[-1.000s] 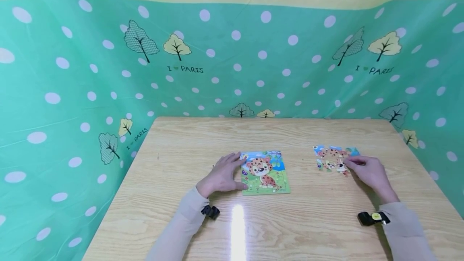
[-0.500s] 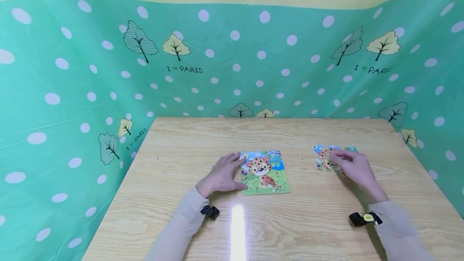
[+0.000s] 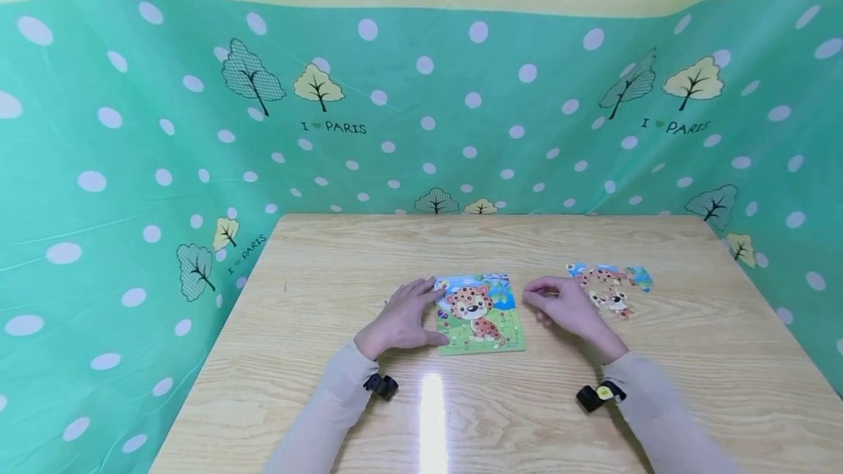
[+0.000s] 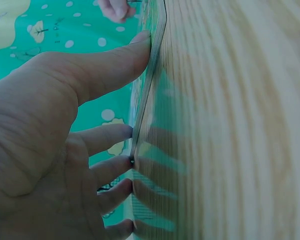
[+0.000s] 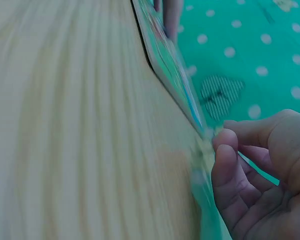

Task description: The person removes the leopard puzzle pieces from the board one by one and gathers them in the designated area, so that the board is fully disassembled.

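Step in hand: I am carrying what I take to be one small puzzle piece from the loose pile toward the puzzle board [image 3: 481, 313], which is lying flat near the middle of the wooden table [image 3: 329, 276].

Left hand: my left hand [image 3: 403, 320] is spreading its straight fingers [image 4: 110, 137] against the board's left edge, thumb on the near corner, bracing it so it is not sliding.

Right hand: my right hand [image 3: 569, 311] is hovering just beside the board's right edge, fingertips [image 5: 225, 150] curling together. The wrist view is blurred, so I am only judging that they are pinching a piece; I cannot see the piece itself.

Loose pieces: the pile of puzzle pieces [image 3: 609, 286] is sitting to the right of the board, apart from it, behind my right hand.

Board: the leopard picture is facing up; I cannot tell which slots are open.

Next move calls for: I am judging that my right hand needs to come over the board, turn the piece to match its gap and lower it flat, while my left hand is holding the frame steady.
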A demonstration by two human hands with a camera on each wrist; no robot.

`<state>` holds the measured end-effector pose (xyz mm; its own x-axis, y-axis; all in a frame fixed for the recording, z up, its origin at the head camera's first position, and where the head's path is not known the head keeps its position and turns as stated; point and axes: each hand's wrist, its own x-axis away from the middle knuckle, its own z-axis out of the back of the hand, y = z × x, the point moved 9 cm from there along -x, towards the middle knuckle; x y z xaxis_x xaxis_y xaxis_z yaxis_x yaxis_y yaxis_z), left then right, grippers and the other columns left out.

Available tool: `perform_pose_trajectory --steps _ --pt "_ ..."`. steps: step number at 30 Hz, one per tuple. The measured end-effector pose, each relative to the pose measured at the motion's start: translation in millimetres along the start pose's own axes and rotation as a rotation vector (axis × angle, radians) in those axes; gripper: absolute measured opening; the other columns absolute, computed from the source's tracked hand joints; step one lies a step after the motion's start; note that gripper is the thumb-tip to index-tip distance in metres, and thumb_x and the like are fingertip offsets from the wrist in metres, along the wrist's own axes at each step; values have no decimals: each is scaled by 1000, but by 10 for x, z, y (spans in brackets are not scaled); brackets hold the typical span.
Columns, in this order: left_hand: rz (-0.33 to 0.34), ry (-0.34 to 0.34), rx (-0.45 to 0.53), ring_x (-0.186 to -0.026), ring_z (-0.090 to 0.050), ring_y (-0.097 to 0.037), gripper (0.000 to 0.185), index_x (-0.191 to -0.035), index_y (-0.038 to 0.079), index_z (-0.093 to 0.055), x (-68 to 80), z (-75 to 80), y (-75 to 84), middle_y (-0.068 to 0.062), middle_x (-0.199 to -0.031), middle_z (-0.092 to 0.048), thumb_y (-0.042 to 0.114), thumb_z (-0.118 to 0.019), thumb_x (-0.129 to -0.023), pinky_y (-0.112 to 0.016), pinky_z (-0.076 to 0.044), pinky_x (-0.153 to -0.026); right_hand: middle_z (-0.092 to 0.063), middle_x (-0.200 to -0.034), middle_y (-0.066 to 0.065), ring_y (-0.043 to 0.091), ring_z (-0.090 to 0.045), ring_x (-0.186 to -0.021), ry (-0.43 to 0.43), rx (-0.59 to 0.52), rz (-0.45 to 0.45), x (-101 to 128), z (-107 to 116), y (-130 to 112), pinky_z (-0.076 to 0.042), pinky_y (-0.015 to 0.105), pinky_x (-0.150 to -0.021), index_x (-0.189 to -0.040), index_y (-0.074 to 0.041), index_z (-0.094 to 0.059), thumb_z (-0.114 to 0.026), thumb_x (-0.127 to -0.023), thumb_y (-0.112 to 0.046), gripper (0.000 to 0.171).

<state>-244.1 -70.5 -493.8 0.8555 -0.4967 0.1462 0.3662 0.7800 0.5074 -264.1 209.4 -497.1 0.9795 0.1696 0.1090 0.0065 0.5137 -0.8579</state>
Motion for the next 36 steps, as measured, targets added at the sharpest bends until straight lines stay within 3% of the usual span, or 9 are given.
perform_pose_trajectory --steps 5,10,16,24,31,36 --pt "5 3 -4 -166 -18 -37 101 -166 17 -38 1 -7 -13 -11 -178 -23 52 -86 -84 -59 -11 -136 -73 -89 5 15 -64 -70 -62 101 82 -63 -288 -169 -56 24 -60 -120 -5 -76 -78 -98 -23 29" --pt "7 1 -5 -166 -18 -37 101 -166 17 -38 0 -6 -19 -11 -178 -22 52 -86 -84 -59 -11 -136 -64 -81 -2 12 -54 -68 -145 196 170 -90 -481 -295 -46 23 -58 -125 -8 -75 -87 -90 -31 44" --pt "2 5 -8 -166 -19 -37 101 -166 16 -39 -3 4 -17 -11 -178 -23 52 -86 -84 -60 -11 -136 -54 -73 -5 10 -47 -65 -210 256 189 -105 -568 -333 -40 22 -56 -132 -12 -73 -90 -86 -35 55" --pt "8 2 -4 -166 -18 -36 102 -166 17 -38 -3 2 -31 -10 -178 -22 52 -86 -84 -59 -10 -136 -55 -73 -3 10 -47 -63 -272 271 211 -111 -609 -393 -41 23 -56 -135 -11 -71 -87 -89 -32 53" --pt "9 -1 -2 -166 -18 -36 102 -166 16 -39 -3 -21 -31 -10 -178 -23 51 -87 -84 -59 -11 -136 -50 -74 -2 13 -44 -64 -222 243 152 -108 -597 -382 -37 24 -56 -128 -13 -73 -90 -86 -28 48" --pt "6 1 -5 -166 -19 -37 102 -166 15 -39 -8 -12 -17 -11 -178 -23 51 -87 -83 -60 -11 -136 -57 -94 5 18 -48 -80 -120 287 162 -99 -545 -442 -40 28 -66 -119 -16 -77 -93 -82 -27 42"
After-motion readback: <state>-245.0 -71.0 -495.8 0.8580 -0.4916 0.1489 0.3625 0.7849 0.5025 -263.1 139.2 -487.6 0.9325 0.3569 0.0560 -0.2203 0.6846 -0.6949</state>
